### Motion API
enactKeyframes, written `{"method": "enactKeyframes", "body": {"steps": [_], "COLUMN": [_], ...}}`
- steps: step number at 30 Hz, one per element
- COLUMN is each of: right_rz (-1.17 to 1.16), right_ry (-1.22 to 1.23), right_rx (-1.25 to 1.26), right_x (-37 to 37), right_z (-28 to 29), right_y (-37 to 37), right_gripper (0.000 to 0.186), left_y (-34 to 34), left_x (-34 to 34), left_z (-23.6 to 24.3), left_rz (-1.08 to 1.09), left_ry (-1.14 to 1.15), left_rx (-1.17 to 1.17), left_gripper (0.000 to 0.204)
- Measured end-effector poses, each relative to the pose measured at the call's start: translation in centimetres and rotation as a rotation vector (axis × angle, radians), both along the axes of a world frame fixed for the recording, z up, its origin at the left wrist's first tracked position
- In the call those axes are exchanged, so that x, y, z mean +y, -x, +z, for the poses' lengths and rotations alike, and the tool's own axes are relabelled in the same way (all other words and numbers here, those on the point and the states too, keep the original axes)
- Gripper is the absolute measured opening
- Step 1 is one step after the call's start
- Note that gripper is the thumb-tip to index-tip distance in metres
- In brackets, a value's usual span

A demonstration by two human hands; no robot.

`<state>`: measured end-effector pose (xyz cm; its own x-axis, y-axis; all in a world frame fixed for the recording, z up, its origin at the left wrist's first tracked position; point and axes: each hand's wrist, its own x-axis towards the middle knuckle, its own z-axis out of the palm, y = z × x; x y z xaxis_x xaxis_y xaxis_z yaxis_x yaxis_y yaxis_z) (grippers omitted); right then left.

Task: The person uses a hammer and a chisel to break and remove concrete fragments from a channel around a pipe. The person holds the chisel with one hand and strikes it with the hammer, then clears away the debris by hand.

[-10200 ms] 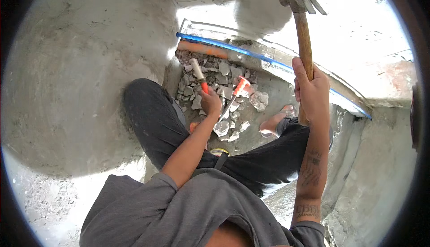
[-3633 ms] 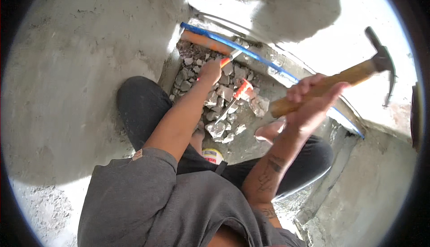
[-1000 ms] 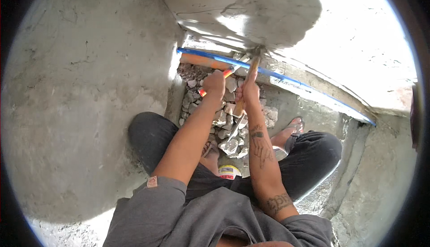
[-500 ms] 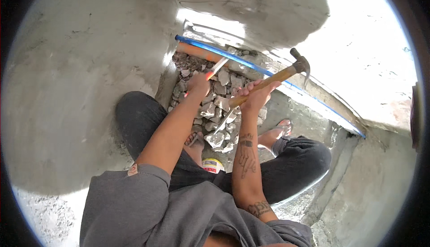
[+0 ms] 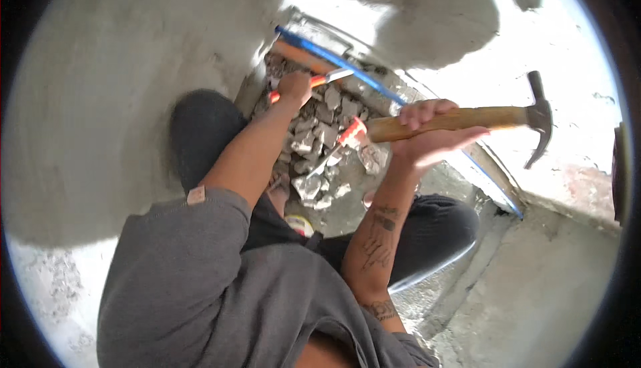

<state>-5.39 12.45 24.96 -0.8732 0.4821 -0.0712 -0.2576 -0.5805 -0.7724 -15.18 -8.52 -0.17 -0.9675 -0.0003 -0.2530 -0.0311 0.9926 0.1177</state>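
My left hand [image 5: 294,89] is closed around the red-orange grip of a chisel-like tool [image 5: 339,74]. Its flat metal blade points right, toward a long blue strip [image 5: 367,82]. My right hand [image 5: 427,142] grips the wooden handle of a claw hammer [image 5: 461,120], fingers over the handle and thumb stretched along it. The hammer is raised to the right, its metal head away from me and apart from the chisel. Between my hands, a red-handled tool with a thin metal shaft, like a screwdriver [image 5: 350,133], lies on broken concrete pieces [image 5: 327,111].
An orange pipe [image 5: 294,54] runs beside the blue strip at the base of the wall. A small white and yellow container [image 5: 298,224] stands between my legs. A grey concrete wall [image 5: 120,121] rises on the left, and sunlit masonry [image 5: 567,54] on the right.
The hammer has swung up and right, away from the chisel. My left hand has turned the chisel flatter and moved it slightly up. The red handle on the rubble has come into sight.
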Motion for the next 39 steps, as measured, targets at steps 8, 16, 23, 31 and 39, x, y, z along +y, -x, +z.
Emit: {"method": "enactKeyframes", "body": {"steps": [8,16,23,31,39], "right_rz": [0.098,0.054,0.212,0.181,0.149], "right_ry": [-0.256,-0.41,-0.298,-0.212,-0.3], "right_rx": [0.126,0.009,-0.111,-0.139,-0.114], "right_x": [4.1,7.8,9.0,8.0,9.0], "right_z": [8.9,6.0,4.9,6.0,6.6], "right_y": [-3.8,-4.2,-5.1,-5.0,-5.3], "right_gripper": [0.08,0.082,0.08,0.081,0.077], "left_y": [4.0,-2.8,-0.2,2.6,1.3], "left_x": [2.6,0.4,3.7,1.8,6.0], "left_z": [0.2,0.5,5.7,-0.2,3.7], "left_rz": [0.191,0.525,0.343,0.388,0.295], "left_ry": [-0.105,-0.15,-0.182,-0.415,-0.233], "left_rx": [0.035,-0.357,-0.199,-0.171,-0.096], "left_gripper": [0.02,0.028,0.032,0.037,0.044]}}
